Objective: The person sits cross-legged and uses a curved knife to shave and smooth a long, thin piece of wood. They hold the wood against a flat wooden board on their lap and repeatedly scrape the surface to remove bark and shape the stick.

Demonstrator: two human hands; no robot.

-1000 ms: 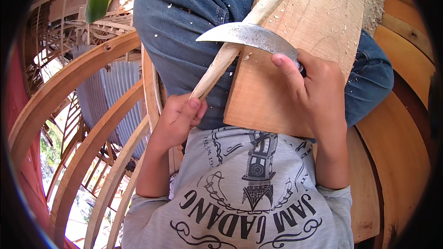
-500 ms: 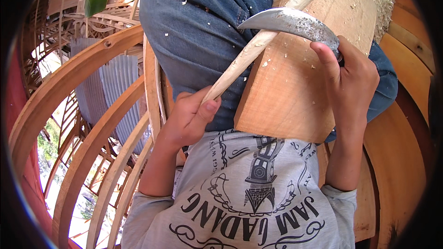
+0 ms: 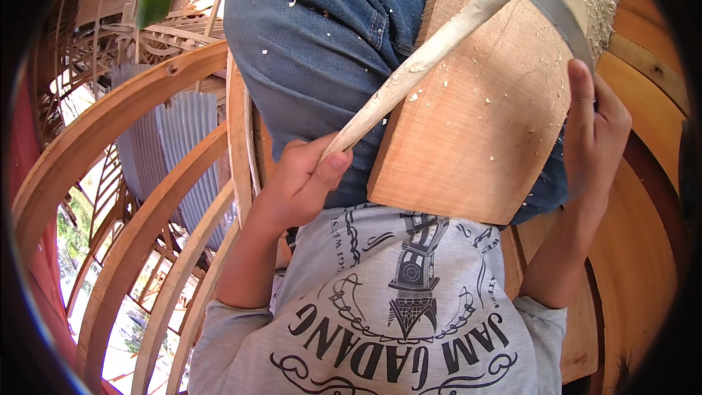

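My left hand (image 3: 303, 179) is closed round the near end of a pale, peeled stick (image 3: 417, 66), which slants up to the right across a thick wooden board (image 3: 468, 153). My right hand (image 3: 596, 121) grips a sickle (image 3: 559, 14) with a curved metal blade; its handle is hidden inside my fist. The blade's tip lies at the stick near its far end, though I cannot tell whether it touches. Small wood chips dot the board and my jeans (image 3: 314, 51).
Curved wooden ribs (image 3: 139, 245) rise on the left, with corrugated metal sheets (image 3: 183, 146) beyond them. Curved planks (image 3: 621, 249) line the right side. Shavings (image 3: 596, 0) are heaped past the board's far right edge.
My right hand has moved right and a little down, and the sickle's blade has swung from across the middle of the stick to near its far end. My left hand has barely moved.
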